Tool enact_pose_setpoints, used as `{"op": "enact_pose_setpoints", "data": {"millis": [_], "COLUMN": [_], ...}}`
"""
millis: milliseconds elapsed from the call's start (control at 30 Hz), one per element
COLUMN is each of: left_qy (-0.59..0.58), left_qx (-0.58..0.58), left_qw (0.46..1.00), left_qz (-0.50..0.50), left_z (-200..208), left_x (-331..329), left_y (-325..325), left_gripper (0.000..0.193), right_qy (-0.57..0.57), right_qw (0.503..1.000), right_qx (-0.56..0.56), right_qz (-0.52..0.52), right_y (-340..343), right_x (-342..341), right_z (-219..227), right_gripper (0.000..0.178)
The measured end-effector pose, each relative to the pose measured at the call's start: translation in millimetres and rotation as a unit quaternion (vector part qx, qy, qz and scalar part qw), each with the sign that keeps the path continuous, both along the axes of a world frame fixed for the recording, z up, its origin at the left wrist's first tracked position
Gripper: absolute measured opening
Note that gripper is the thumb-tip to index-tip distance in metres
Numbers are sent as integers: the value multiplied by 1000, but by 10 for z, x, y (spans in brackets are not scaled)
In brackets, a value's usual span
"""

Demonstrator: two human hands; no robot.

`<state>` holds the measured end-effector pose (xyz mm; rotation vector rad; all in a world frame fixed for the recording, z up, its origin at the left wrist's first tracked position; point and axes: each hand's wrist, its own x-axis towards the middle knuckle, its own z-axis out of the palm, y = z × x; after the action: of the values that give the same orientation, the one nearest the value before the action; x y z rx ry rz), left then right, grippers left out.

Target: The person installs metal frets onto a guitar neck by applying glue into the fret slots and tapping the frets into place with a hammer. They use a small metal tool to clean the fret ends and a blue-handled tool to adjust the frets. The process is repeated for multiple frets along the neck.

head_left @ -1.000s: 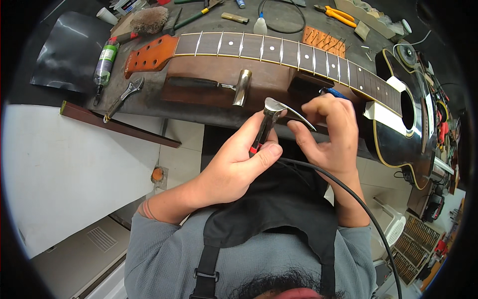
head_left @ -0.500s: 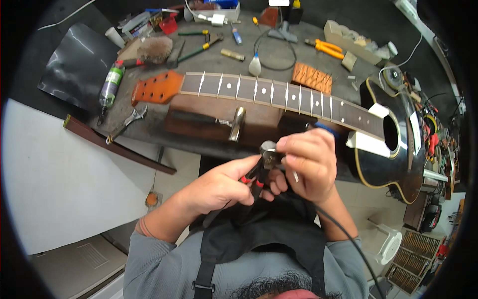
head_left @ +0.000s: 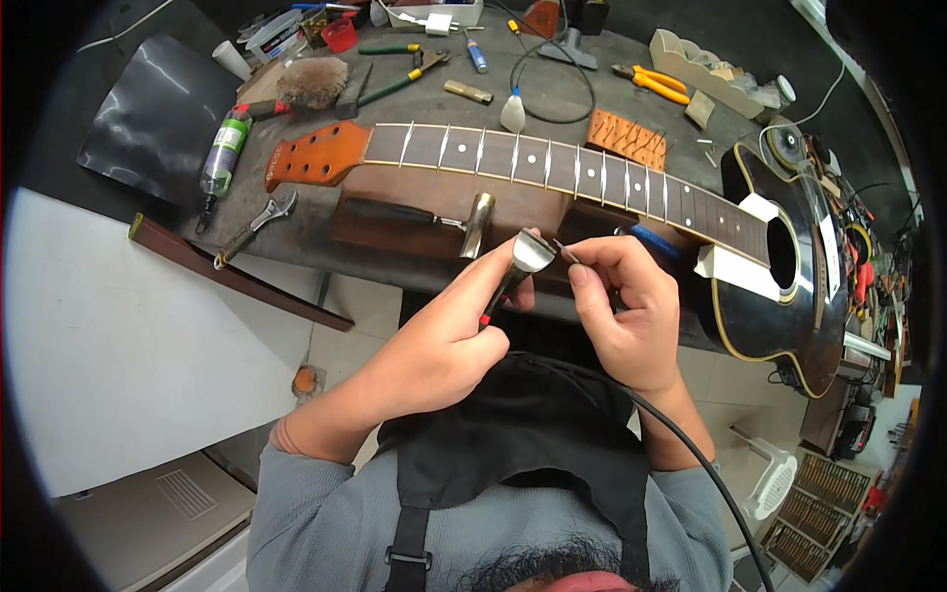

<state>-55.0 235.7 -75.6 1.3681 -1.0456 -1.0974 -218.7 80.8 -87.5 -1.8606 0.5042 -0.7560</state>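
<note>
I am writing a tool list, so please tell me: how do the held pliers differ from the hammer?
The pliers are in the left hand; the hammer lies on a brown surface. The pliers' handle shows red; the hammer's handle looks black. The pliers' head widens to a flat face; the hammer's is a cylinder. Both have shiny metal heads.

This is a workshop for repairing guitars: an acoustic guitar (head_left: 590, 176) with pale masking around its soundhole lies along a dark workbench (head_left: 424, 104). A hammer (head_left: 477, 225), an adjustable wrench (head_left: 261, 222) and orange-handled pliers (head_left: 659, 84) share the surface, and the person wears a black work apron (head_left: 523, 454).
</note>
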Motion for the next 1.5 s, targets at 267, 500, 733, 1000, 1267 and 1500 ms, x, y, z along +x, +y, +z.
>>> {"op": "enact_pose_setpoints", "data": {"millis": [267, 500, 733, 1000, 1267, 1500], "left_qy": [-32, -75, -75, -48, -56, -46], "left_qx": [25, 15, 28, 23, 15, 39], "left_qw": [999, 997, 997, 998, 998, 998], "left_qz": [14, 13, 8, 14, 27, 3], "left_z": [10, -21, -29, -81, -135, -94], "left_x": [-67, -62, -54, -63, -79, -59], "left_y": [-4, -2, -2, 0, 12, 33], "left_gripper": [89, 88, 88, 87, 83, 75], "right_qy": [4, -5, -1, 3, -4, -1], "right_qw": [1000, 999, 997, 995, 992, 984], "right_qx": [-12, -44, -72, -102, -127, -177], "right_qz": [-2, -8, -17, -17, -17, -14], "right_y": [4, -9, -12, -26, -26, -42], "right_x": [-29, -16, -13, -3, 6, 11], "right_z": [-39, -82, -94, -102, -101, -91], "right_gripper": [16, 17, 19, 20, 22, 27]}}
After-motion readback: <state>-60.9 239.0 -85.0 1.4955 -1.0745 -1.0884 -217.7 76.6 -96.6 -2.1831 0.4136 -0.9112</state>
